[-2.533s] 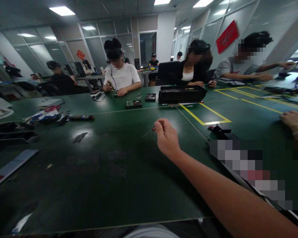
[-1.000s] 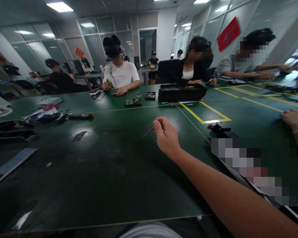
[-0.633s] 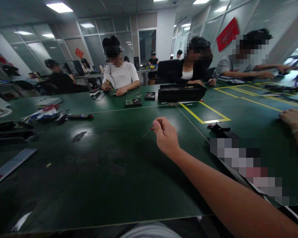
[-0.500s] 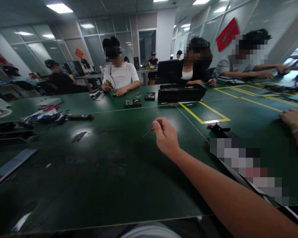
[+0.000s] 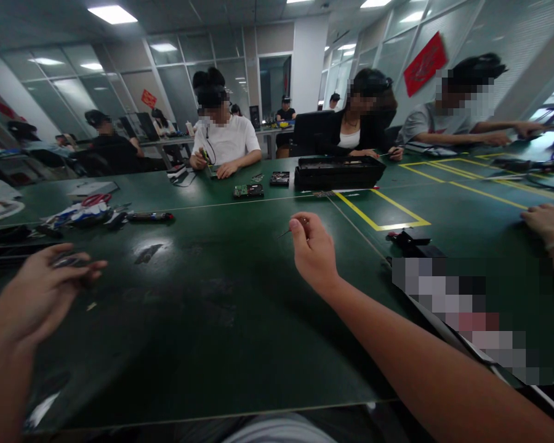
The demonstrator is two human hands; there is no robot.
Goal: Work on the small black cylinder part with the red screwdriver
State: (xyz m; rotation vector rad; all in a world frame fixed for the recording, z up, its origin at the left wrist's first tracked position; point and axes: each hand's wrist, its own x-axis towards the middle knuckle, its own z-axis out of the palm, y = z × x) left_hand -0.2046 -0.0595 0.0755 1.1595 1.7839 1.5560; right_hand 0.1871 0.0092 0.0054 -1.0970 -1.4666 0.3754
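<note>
My right hand (image 5: pixel 316 252) is closed above the middle of the green table (image 5: pixel 203 357). Its thumb and fingers pinch a small screwdriver (image 5: pixel 284 234), whose thin shaft points left; the handle is mostly hidden in the fist. At the left side, my left hand (image 5: pixel 37 295) is raised over the table with curled fingers. Between them shows a dark, shiny object (image 5: pixel 69 260), too blurred and covered to name.
Beyond my hands lie a green circuit board (image 5: pixel 248 191), a black drive-like box (image 5: pixel 279 178) and a long black case (image 5: pixel 339 172). A marker-like black tool (image 5: pixel 150 216) lies left, beside a cluttered pile (image 5: pixel 90 212). A co-worker's hand (image 5: pixel 549 223) rests at right.
My left hand has come into view from the left, over where the flat silvery panel lay visible. My right hand has shifted slightly, and less of the screwdriver shaft shows.
</note>
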